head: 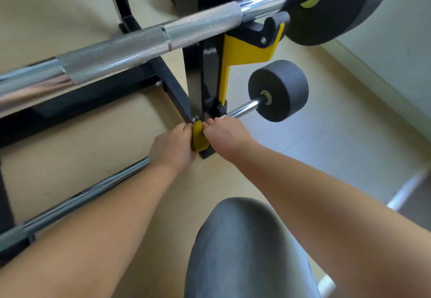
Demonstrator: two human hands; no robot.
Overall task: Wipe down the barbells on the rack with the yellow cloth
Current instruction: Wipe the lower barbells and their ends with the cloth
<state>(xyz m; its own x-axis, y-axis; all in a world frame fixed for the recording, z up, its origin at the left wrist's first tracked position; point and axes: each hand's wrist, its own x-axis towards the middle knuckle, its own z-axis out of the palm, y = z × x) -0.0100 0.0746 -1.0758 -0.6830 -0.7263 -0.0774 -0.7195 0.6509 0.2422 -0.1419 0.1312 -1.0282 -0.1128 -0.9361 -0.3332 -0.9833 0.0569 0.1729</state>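
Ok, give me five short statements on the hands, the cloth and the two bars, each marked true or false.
1. Both the left hand and the right hand are at the lower barbell. True.
2. The yellow cloth lies on the floor. False: both hands grip it, bunched at the bar.
3. The upper barbell rests in a yellow and black hook. True.
4. The lower barbell's right end is bare. False: a small black plate sits on it.
5. The upper barbell carries a large black plate. True.
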